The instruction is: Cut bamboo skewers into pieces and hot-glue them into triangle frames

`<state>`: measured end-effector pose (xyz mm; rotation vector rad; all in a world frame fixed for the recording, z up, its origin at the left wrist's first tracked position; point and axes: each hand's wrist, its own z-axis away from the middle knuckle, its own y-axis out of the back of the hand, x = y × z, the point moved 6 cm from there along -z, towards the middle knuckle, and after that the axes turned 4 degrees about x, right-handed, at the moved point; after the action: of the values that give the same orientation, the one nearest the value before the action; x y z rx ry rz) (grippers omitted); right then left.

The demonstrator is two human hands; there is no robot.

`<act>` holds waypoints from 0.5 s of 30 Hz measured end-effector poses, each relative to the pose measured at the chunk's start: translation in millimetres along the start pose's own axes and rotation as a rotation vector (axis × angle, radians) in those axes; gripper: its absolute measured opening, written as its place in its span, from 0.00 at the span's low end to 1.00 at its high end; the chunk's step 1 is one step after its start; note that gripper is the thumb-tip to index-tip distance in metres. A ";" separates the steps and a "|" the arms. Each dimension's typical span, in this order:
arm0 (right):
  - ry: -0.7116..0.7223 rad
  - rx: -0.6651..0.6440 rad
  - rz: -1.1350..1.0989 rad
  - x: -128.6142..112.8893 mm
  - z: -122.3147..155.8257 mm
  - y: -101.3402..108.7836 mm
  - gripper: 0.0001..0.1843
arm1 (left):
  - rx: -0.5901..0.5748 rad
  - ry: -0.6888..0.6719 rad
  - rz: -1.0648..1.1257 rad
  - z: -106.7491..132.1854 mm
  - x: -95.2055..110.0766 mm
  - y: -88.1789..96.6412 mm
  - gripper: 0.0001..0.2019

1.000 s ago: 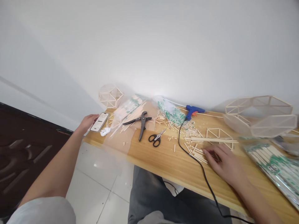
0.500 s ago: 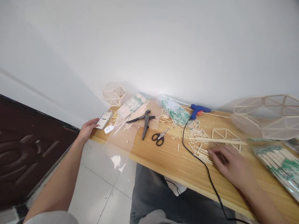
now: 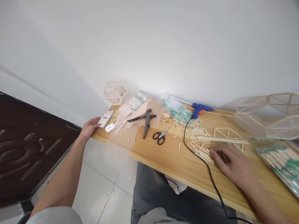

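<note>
At the left end of the table, my left hand (image 3: 90, 127) is closed on the near edge of a smartphone (image 3: 104, 120), whose screen is lit. A white earbud case (image 3: 110, 127) lies right beside the phone. My right hand (image 3: 230, 160) rests on the table at the right with its fingers curled, thumb and index tips drawn together at the ends of some short wooden sticks (image 3: 205, 155). Whether a stick is between those fingertips is hidden. Longer sticks (image 3: 219, 140) and a flat stick frame (image 3: 227, 133) lie just beyond that hand.
Scissors (image 3: 161, 136) and dark pliers (image 3: 146, 123) lie mid-table. A blue glue gun (image 3: 201, 109) stands near the wall; its black cord (image 3: 209, 174) crosses the table's front edge. Stick-framed paper shapes (image 3: 115, 93) and bags of sticks (image 3: 280, 165) sit around the sides.
The whole view has shifted slightly, so the table things sit a little further right. Both hands keep their places, the left at the phone and the right by the sticks.
</note>
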<state>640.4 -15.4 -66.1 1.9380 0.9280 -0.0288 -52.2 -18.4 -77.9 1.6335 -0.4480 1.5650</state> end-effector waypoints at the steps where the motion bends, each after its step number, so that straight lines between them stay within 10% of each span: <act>1: -0.003 0.000 -0.002 0.3 -0.1 -0.2 0.09 | 0.003 0.002 -0.002 -0.5 -0.4 0.5 0.31; 15: -0.087 -0.017 -0.025 6.3 1.6 -2.2 0.11 | 0.003 0.003 -0.020 0.6 0.3 0.9 0.27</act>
<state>644.1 -12.4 -71.0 1.8944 0.8919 -0.1185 -52.4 -19.3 -77.3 1.6333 -0.4264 1.5534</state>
